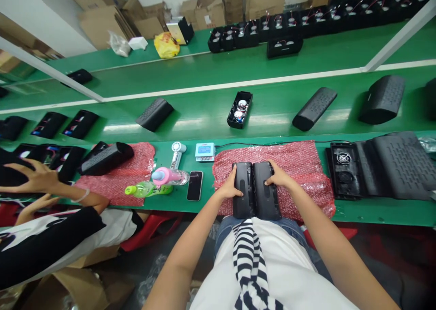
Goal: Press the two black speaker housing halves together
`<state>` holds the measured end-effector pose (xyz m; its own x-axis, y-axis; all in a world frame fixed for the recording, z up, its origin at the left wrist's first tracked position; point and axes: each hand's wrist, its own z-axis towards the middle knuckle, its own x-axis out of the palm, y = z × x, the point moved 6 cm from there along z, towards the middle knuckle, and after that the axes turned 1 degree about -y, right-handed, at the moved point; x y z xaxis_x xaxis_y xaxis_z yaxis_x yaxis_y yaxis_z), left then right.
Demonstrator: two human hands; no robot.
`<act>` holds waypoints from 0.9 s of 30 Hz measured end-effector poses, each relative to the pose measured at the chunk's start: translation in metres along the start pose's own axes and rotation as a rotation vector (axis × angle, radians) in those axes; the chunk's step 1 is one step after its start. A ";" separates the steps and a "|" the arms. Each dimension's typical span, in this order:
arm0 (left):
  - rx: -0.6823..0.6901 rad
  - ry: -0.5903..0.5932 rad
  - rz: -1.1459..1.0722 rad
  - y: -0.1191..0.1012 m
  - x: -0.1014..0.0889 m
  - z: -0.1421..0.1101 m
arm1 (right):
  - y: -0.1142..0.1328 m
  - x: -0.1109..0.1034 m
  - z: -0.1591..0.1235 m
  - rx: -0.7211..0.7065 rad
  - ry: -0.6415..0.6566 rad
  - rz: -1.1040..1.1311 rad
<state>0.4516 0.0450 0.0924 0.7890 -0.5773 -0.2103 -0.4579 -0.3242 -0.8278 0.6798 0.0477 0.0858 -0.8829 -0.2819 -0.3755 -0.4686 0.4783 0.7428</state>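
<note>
Two black speaker housings stand side by side at the front edge of the bench, on pink bubble wrap [303,174]. My left hand [232,186] is closed around the outer side of the left housing [244,205], its thumb resting on the face. On the other side, my right hand [278,175] grips the right housing [267,205], with the thumb on its face and the fingers over the far edge. A narrow dark gap runs between the two. Their far sides and undersides are hidden from me.
To the left lie a phone [195,185], a pink-capped bottle [170,176], a green bottle [150,189] and a small blue-white meter [205,152]. Stacked housings [384,164] sit at right. An open housing [240,110] lies beyond. A co-worker's hand [37,176] works at far left.
</note>
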 end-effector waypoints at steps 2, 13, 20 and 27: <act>-0.008 -0.009 -0.010 -0.001 0.001 0.000 | 0.000 0.000 0.000 -0.008 -0.004 0.018; -0.124 -0.096 0.052 -0.005 0.006 0.001 | -0.002 0.002 0.001 0.056 0.016 0.010; -0.267 -0.086 0.119 0.003 0.009 0.007 | -0.003 0.003 0.002 0.069 0.031 -0.014; -0.461 -0.028 0.217 -0.003 0.014 0.007 | 0.001 0.002 0.000 0.078 0.033 -0.012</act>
<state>0.4670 0.0437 0.0883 0.6630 -0.6501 -0.3711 -0.7410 -0.4996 -0.4487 0.6778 0.0473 0.0860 -0.8766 -0.3143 -0.3645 -0.4808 0.5378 0.6926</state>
